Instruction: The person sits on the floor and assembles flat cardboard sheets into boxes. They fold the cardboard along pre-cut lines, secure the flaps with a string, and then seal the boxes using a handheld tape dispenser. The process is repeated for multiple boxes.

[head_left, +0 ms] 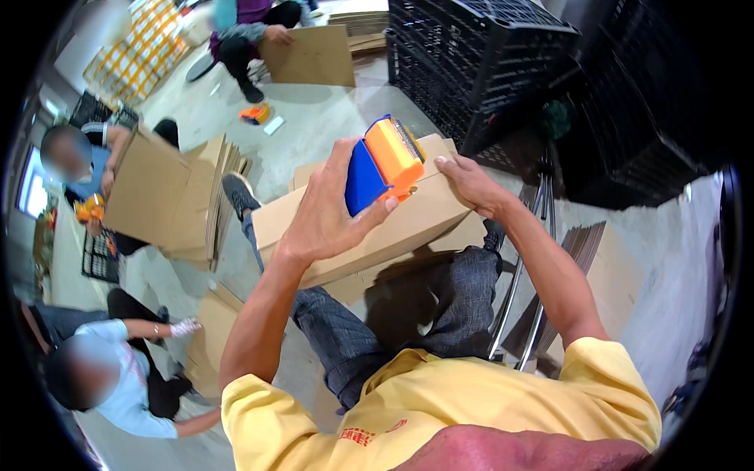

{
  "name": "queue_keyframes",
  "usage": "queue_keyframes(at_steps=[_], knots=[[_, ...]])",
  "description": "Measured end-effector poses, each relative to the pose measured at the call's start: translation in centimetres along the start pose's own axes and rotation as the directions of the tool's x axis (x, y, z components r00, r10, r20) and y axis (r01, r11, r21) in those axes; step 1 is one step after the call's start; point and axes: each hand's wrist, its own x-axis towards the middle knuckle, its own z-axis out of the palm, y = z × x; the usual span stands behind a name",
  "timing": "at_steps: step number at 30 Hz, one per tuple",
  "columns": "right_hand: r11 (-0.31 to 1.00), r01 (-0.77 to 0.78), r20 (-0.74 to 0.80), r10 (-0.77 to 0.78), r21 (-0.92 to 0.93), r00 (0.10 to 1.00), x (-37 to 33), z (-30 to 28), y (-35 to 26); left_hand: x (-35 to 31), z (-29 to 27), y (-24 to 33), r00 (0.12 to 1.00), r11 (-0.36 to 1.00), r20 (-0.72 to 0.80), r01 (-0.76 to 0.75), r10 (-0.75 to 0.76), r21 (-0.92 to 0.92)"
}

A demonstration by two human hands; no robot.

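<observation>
Across my lap lies a long brown cardboard box, tilted up toward the right. My left hand is wrapped round a blue and orange packing tape dispenser, held above the box's upper face. The dispenser's serrated metal edge points up and to the right. At the box's right end my right hand grips the cardboard, thumb on top and the other fingers partly hidden behind the edge. Whether tape runs from the dispenser to the box I cannot tell.
Black plastic crates are stacked ahead on the right. Metal legs stand by my right knee, beside flat cardboard sheets. Co-workers handle cardboard on the left and far ahead. Another orange tape dispenser sits on the floor.
</observation>
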Motion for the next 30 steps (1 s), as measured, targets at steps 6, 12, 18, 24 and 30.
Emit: queue_keyframes(at_steps=[6, 12, 18, 24, 30], knots=[[0.995, 0.077, 0.047, -0.081, 0.066, 0.996, 0.8, -1.1, 1.3, 4.3, 2.7, -0.9, 0.993, 0.993, 0.090, -0.079, 0.070, 0.091], [0.410, 0.179, -0.226, -0.759, -0.894, 0.610, 0.4, -0.1, 0.5, 5.0, 3.2, -1.0, 0.987, 0.989, 0.138, -0.101, 0.085, 0.107], [0.812, 0.563, -0.111, -0.580, -0.154, 0.807, -1.3, -0.3, -2.8, 6.3, 3.7, 0.1, 0.984, 0.977, 0.167, -0.097, 0.065, 0.191], [0.878, 0.478, -0.019, -0.478, -0.025, 0.878, -1.9, 0.0, -4.0, 6.4, 3.9, 0.2, 0.986, 0.979, 0.153, -0.091, 0.063, 0.184], [0.900, 0.427, -0.008, -0.428, 0.090, 0.904, -1.5, -0.1, -4.2, 6.3, 3.6, 0.3, 0.986, 0.976, 0.161, -0.077, 0.043, 0.206]])
